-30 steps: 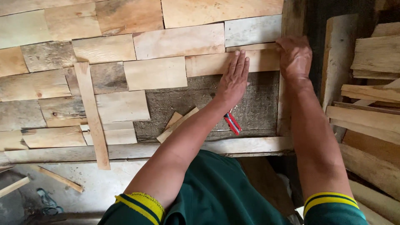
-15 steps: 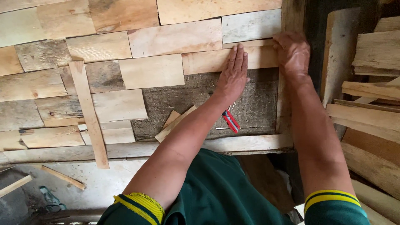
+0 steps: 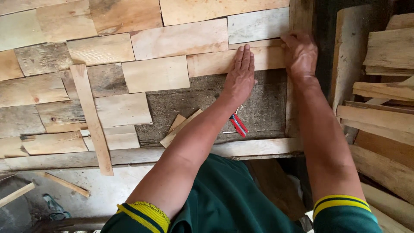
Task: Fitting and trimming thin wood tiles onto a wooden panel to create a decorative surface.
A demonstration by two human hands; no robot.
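— What are we working on here?

— A flat worktop [image 3: 258,108] of rough grey-brown board, and we've covered most of it with pale wooden offcuts laid edge to edge.

— Where's the bare patch?

— Just below our hands, between our two forearms. The light plank [image 3: 215,62] under our left hand [image 3: 239,77] and right hand [image 3: 302,54] lies at its upper edge.

— Anything loose on it?

— Red-handled pliers [image 3: 238,125] beside our left forearm, and two small slanted slats [image 3: 179,127] further left. Well to the left of our hands, a long narrow strip [image 3: 92,121] lies across the offcuts, nearly upright.

— And the near edge?

— A long pale batten [image 3: 258,147] runs along it, under our arms.
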